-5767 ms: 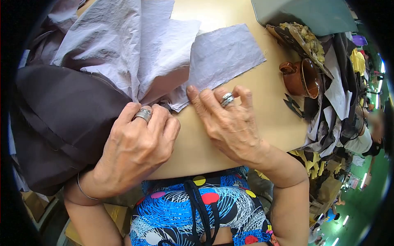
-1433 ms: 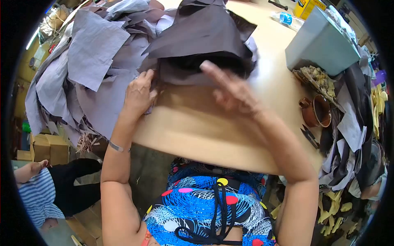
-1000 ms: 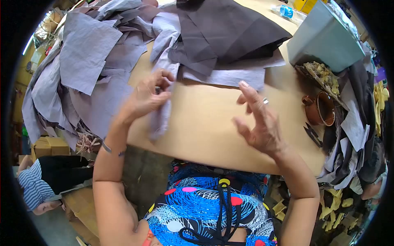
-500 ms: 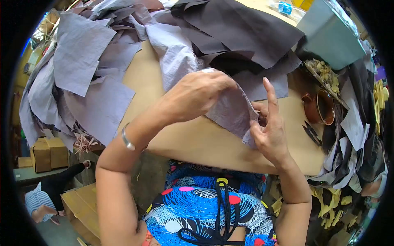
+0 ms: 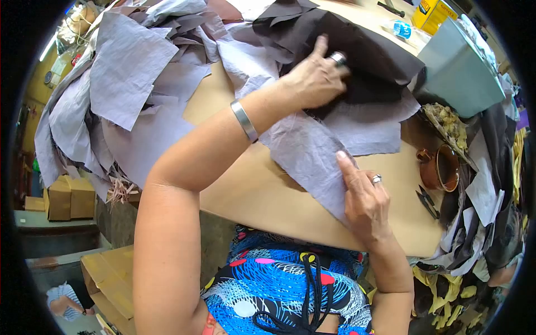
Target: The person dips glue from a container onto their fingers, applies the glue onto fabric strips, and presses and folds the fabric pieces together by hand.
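Note:
My left hand (image 5: 315,81) is over the dark brown cloth (image 5: 368,42) at the back of the table, slightly blurred, with one finger stretched out and the others bent. Nothing shows in its grasp. A light grey cloth piece (image 5: 307,153) slants across the table in front of me. My right hand (image 5: 367,204) is at its right edge, index finger extended along it and the other fingers curled in; the thumb is hidden. Beyond lies another grey cloth piece (image 5: 368,131), partly under the dark cloth.
Cut grey cloth pieces (image 5: 131,70) heap up on the left. To the right are a brown mug (image 5: 438,170), black thread snips (image 5: 428,202) and a grey-blue bin (image 5: 460,70). A yellow tin (image 5: 432,14) and a plastic bottle (image 5: 401,29) stand behind. Cardboard boxes (image 5: 70,198) sit lower left.
My left hand has left the grey piece and moved away from me over the dark cloth. The grey piece now lies flatter. My right index finger has lowered onto its edge.

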A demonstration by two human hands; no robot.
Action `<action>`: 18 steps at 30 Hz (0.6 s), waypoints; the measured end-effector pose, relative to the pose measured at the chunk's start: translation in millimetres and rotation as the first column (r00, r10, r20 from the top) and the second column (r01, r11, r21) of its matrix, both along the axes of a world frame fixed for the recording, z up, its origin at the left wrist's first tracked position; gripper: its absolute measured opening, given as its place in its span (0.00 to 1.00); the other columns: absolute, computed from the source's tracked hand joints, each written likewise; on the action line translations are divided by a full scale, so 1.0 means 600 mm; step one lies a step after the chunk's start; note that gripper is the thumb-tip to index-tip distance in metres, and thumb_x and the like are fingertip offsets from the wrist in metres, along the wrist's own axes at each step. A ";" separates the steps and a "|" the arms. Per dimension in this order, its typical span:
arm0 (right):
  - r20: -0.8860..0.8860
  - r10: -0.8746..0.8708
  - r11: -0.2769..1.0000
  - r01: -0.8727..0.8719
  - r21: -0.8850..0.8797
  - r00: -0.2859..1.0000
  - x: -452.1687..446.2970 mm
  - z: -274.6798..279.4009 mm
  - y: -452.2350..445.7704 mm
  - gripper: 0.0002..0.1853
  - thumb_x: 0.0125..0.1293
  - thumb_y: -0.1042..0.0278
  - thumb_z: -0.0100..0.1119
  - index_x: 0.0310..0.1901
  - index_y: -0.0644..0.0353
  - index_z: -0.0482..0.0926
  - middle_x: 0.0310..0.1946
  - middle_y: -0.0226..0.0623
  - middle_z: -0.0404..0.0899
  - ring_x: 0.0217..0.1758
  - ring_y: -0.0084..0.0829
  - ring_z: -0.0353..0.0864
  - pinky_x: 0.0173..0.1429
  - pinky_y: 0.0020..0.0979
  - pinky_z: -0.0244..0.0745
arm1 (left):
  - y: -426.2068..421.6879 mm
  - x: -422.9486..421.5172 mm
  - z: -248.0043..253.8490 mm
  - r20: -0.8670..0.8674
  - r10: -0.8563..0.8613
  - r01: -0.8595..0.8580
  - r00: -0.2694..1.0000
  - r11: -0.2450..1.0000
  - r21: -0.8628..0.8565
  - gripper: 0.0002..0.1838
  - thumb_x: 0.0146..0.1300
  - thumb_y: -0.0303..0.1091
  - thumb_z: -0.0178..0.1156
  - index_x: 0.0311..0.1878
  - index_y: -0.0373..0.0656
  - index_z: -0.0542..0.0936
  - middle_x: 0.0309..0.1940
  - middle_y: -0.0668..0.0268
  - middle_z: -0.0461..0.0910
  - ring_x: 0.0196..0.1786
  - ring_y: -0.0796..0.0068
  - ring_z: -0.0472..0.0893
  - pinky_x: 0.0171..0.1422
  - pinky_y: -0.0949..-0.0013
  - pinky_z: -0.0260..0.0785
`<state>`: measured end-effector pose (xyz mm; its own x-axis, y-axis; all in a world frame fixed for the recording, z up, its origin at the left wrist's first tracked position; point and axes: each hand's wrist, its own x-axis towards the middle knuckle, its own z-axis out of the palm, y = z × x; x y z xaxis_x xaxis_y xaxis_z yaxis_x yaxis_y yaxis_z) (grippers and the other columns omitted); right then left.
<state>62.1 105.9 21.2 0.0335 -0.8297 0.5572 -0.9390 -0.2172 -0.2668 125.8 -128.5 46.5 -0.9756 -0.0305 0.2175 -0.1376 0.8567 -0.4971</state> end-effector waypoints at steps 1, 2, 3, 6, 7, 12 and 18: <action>0.084 -0.013 1.000 0.011 0.019 0.996 0.001 0.001 0.000 0.35 0.44 0.90 0.50 0.60 0.59 0.70 0.34 0.39 0.78 0.30 0.35 0.77 0.38 0.32 0.75 | -0.013 0.002 -0.004 0.018 0.097 -0.097 0.995 0.995 0.027 0.11 0.56 0.32 0.52 0.40 0.54 0.82 0.48 0.65 0.77 0.53 0.65 0.76 0.62 0.42 0.58; 0.167 -0.028 0.999 0.022 0.038 0.986 0.001 0.002 0.001 0.35 0.44 0.91 0.49 0.60 0.61 0.69 0.31 0.38 0.79 0.29 0.34 0.78 0.38 0.32 0.75 | -0.028 0.006 -0.006 0.062 0.186 -0.190 0.981 0.979 0.067 0.10 0.56 0.32 0.52 0.38 0.52 0.82 0.44 0.64 0.78 0.47 0.65 0.78 0.56 0.47 0.64; 0.221 -0.006 1.000 0.000 0.029 0.975 -0.002 0.000 0.002 0.36 0.45 0.92 0.48 0.61 0.61 0.68 0.30 0.38 0.78 0.28 0.33 0.78 0.36 0.31 0.75 | -0.045 0.013 -0.008 0.109 0.272 -0.283 0.956 0.954 0.103 0.09 0.56 0.31 0.52 0.36 0.51 0.81 0.40 0.62 0.80 0.42 0.65 0.80 0.51 0.53 0.69; 0.357 0.046 0.999 -0.052 0.007 0.933 -0.006 -0.004 0.003 0.36 0.47 0.92 0.46 0.63 0.61 0.65 0.26 0.37 0.76 0.26 0.31 0.77 0.34 0.29 0.75 | -0.105 0.082 -0.021 -0.004 0.360 -0.357 0.933 0.926 0.127 0.08 0.57 0.32 0.51 0.35 0.45 0.80 0.31 0.57 0.80 0.36 0.61 0.81 0.39 0.61 0.74; 0.390 0.060 0.998 -0.066 0.001 0.919 -0.002 -0.002 0.001 0.36 0.47 0.92 0.46 0.63 0.61 0.65 0.25 0.37 0.76 0.25 0.30 0.77 0.33 0.29 0.75 | -0.110 0.105 -0.010 -0.039 0.420 -0.410 0.907 0.901 0.143 0.10 0.57 0.33 0.51 0.34 0.40 0.80 0.33 0.54 0.81 0.39 0.61 0.82 0.39 0.63 0.75; 0.444 0.156 0.987 -0.149 -0.051 0.882 0.003 -0.001 0.000 0.39 0.41 0.90 0.48 0.63 0.64 0.64 0.23 0.39 0.73 0.23 0.35 0.73 0.31 0.34 0.72 | -0.127 0.162 0.047 -0.045 0.745 -0.724 0.665 0.658 0.206 0.18 0.60 0.38 0.50 0.52 0.44 0.71 0.38 0.48 0.80 0.40 0.50 0.80 0.45 0.54 0.72; 0.397 0.245 0.969 -0.236 -0.071 0.885 -0.011 0.019 0.008 0.35 0.40 0.89 0.52 0.58 0.67 0.69 0.25 0.41 0.74 0.22 0.36 0.72 0.28 0.33 0.71 | 0.007 0.136 0.084 -0.131 0.272 -0.178 0.953 0.857 0.484 0.17 0.57 0.44 0.59 0.46 0.47 0.76 0.41 0.64 0.80 0.49 0.62 0.78 0.61 0.54 0.60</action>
<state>55.6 110.8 32.4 0.0017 -0.8130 0.5823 -0.6721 -0.4321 -0.6013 207.3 -124.4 97.0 -0.8714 -0.3873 0.3013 -0.4053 0.9142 0.0027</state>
